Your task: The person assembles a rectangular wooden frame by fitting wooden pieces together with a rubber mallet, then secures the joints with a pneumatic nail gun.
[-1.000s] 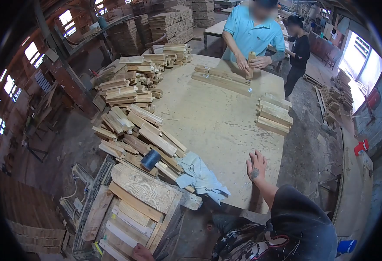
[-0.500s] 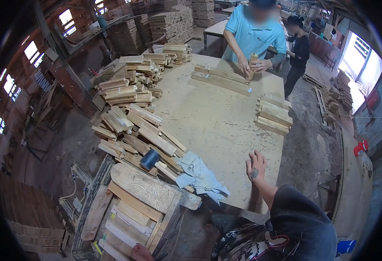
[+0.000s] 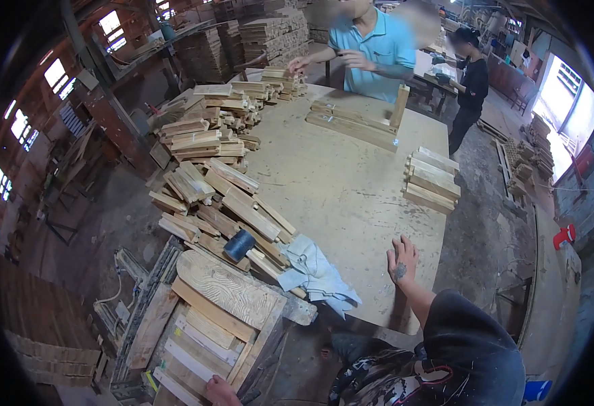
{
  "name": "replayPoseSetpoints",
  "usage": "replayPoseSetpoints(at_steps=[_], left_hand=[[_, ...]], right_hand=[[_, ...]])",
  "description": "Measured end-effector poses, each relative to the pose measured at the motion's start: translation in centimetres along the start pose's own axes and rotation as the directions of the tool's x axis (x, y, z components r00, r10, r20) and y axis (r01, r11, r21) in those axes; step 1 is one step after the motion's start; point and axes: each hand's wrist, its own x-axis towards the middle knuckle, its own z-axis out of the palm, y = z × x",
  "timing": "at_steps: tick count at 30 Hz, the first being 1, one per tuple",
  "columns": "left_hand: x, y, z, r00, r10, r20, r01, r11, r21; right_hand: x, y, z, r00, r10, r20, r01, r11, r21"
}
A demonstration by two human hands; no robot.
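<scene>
Right now the person's right hand (image 3: 402, 260) is resting flat, fingers spread, on the pale plywood tabletop (image 3: 337, 196) near its front edge, pinching nothing. Their left hand (image 3: 219, 391) is showing only at the bottom edge, touching the stack of light wooden slats (image 3: 205, 331) below the tabletop; whether it is gripping cannot be told. By my reading this is a pause between pieces, and a next move would be calling for a reach leftward to the loose heap of short brown wood blocks (image 3: 222, 203). Lying in that path are a crumpled grey cloth (image 3: 317, 274) and a dark blue roll (image 3: 239, 245) sitting on the blocks. A small neat stack of blocks (image 3: 432, 179) is lying well apart at the right edge. Across the tabletop a co-worker in a blue shirt (image 3: 371, 51) is reaching toward another pile, beside an upright wooden post (image 3: 399, 106)
</scene>
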Motion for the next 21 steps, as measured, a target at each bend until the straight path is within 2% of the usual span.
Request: replayPoseSetpoints(at_steps=[3,7,9,13,19,21], left_hand=[[-0.8,1.4,-2.2,1.000,0.019,0.016,-0.019,0.999,-0.043],[-0.1,0.2,-0.8,0.999,0.042,0.029,-0.041,0.999,-0.034],[-0.4,0.4,-1.0,0.998,0.063,-0.011,-0.063,0.998,-0.020],[-0.5,0.7,-1.5,0.998,0.049,0.031,-0.049,0.999,-0.004],[-0.5,0.8,-1.2,1.000,0.022,0.014,-0.021,0.996,-0.089],[-0.5,0.4,-1.0,0.995,0.095,-0.030,-0.096,0.994,-0.057]], right_hand=[[0.0,-0.1,0.0,1.000,-0.003,-0.004,0.003,1.000,0.003],[0.0,-0.3,-0.2,1.000,0.000,-0.004,0.000,1.000,0.005],[0.0,-0.3,-0.3,1.000,-0.002,-0.005,0.002,1.000,0.005],[0.1,-0.6,-0.5,1.000,0.014,0.006,-0.014,1.000,0.008],[0.0,-0.4,-0.5,1.000,0.000,0.012,0.000,1.000,0.000],[0.0,-0.4,-0.4,1.000,-0.003,0.006,0.003,1.000,0.000]])
